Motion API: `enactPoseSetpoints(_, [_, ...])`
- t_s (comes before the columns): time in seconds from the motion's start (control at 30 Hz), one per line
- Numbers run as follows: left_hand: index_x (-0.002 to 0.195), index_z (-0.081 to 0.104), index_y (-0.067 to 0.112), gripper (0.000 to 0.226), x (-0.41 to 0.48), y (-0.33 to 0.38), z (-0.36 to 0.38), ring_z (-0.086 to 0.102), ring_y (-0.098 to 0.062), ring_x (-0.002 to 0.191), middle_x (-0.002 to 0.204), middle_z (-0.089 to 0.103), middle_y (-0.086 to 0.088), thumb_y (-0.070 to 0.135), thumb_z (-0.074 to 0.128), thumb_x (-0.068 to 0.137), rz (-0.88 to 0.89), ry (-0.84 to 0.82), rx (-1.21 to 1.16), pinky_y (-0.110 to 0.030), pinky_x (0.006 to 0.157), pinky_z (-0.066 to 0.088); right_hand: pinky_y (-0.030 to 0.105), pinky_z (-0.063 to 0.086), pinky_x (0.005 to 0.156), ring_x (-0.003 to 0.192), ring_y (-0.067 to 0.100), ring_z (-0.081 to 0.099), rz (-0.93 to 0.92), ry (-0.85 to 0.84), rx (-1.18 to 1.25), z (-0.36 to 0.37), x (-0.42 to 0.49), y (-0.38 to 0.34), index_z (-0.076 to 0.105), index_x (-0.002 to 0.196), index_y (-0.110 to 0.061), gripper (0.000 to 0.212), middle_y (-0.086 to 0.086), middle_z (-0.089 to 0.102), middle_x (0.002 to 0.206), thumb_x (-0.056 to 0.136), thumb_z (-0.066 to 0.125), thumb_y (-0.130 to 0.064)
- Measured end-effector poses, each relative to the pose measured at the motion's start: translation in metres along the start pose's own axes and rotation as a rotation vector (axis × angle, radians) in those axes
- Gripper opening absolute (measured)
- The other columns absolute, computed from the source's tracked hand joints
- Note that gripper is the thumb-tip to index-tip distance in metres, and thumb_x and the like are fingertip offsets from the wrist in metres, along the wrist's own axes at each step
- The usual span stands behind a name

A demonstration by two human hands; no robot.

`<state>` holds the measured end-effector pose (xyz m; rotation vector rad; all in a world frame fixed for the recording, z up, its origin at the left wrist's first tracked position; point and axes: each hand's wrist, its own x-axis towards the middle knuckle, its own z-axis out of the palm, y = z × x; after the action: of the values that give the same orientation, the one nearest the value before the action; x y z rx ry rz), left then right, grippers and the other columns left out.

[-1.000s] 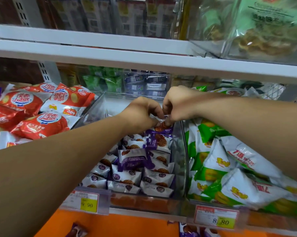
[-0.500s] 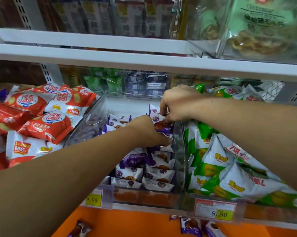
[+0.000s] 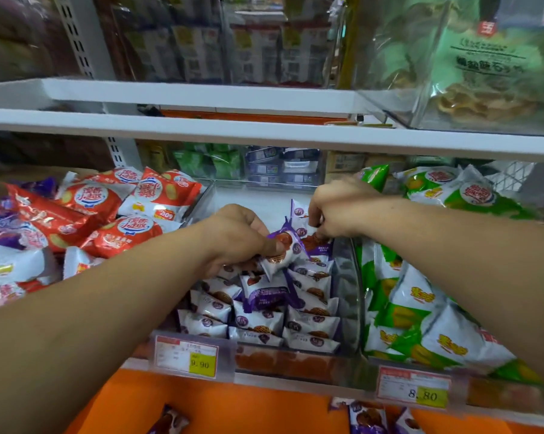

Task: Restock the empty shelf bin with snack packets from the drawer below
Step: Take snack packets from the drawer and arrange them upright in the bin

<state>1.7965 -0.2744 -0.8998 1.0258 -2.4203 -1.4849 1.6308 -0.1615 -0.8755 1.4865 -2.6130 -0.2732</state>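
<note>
Purple-and-white snack packets [image 3: 261, 311] fill the clear shelf bin [image 3: 345, 296] at the centre of the frame, stacked in rows from its front wall back toward the middle; the rear of the bin shows bare white floor. I see my left hand [image 3: 239, 238] just left of centre, fingers curled and thumb pressed down, pinching one tilted packet [image 3: 284, 250] above the pile. My right hand [image 3: 339, 208] sits just right of centre, its fingertips closed on the top edge of another packet [image 3: 314, 236] standing against the bin's right wall. Red packets [image 3: 107, 214] crowd the left of the frame, green-and-white ones [image 3: 421, 302] the right. Two price tags hang on the shelf front: a 9.90 tag [image 3: 187, 355] at lower centre-left and an 8.80 tag [image 3: 413, 388] at lower right. Below them, along the bottom edge, a few more purple packets [image 3: 367, 416] lie on an orange surface [image 3: 248, 411]
</note>
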Motion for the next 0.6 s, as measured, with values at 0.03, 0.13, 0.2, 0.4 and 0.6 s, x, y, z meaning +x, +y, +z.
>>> enactPoseSetpoints(0.03, [0.094,0.070,-0.001,0.024,-0.001,-0.001,-0.001,0.059,-0.022,0.065,0.086,0.075,-0.022,0.011,0.085,0.080,0.005,0.016,-0.060,-0.034,0.061,0.055,0.029,0.052,0.087,0.103,0.019,0.064,0.008,-0.021,-0.010,-0.002,-0.001,-0.001,0.075,0.102,-0.036,0.022,-0.012,0.072,0.108,0.083,0.080,-0.045])
enactPoseSetpoints(0.13, [0.100,0.071,-0.006,0.019,-0.004,-0.002,-0.002,0.066,-0.027,0.076,0.099,0.075,-0.024,0.006,0.078,0.087,0.003,0.044,-0.207,-0.046,0.085,0.060,0.030,0.054,0.086,0.100,0.022,0.065,0.019,-0.061,-0.057,-0.007,-0.004,-0.002,0.076,0.101,-0.035,0.030,-0.009,0.072,0.104,0.078,0.081,-0.054])
enactPoseSetpoints(0.2, [0.100,0.071,-0.006,0.017,-0.006,-0.004,-0.001,0.067,-0.027,0.078,0.097,0.076,-0.022,0.006,0.076,0.089,-0.001,0.057,-0.269,-0.045,0.086,0.060,0.030,0.054,0.084,0.097,0.023,0.065,0.014,-0.046,-0.096,-0.008,-0.004,-0.003,0.077,0.099,-0.035,0.028,-0.006,0.072,0.101,0.078,0.080,-0.053])
enactPoseSetpoints(0.4, [0.096,0.070,0.000,0.006,-0.016,-0.005,0.011,0.071,-0.024,0.081,0.096,0.076,-0.019,0.003,0.072,0.091,-0.042,0.125,-0.539,-0.032,0.070,0.064,0.033,0.058,0.083,0.091,0.020,0.067,0.127,0.041,0.269,-0.030,-0.018,-0.006,0.077,0.093,-0.025,0.020,-0.003,0.074,0.098,0.092,0.068,-0.043])
enactPoseSetpoints(0.6, [0.102,0.067,-0.001,0.008,-0.031,-0.007,0.022,0.070,-0.019,0.085,0.096,0.074,-0.016,0.004,0.066,0.096,-0.015,0.107,-0.815,-0.031,0.079,0.063,0.030,0.062,0.067,0.081,0.020,0.070,0.258,-0.256,1.017,-0.043,-0.048,-0.028,0.070,0.107,-0.012,0.044,0.011,0.071,0.111,0.094,0.065,-0.054])
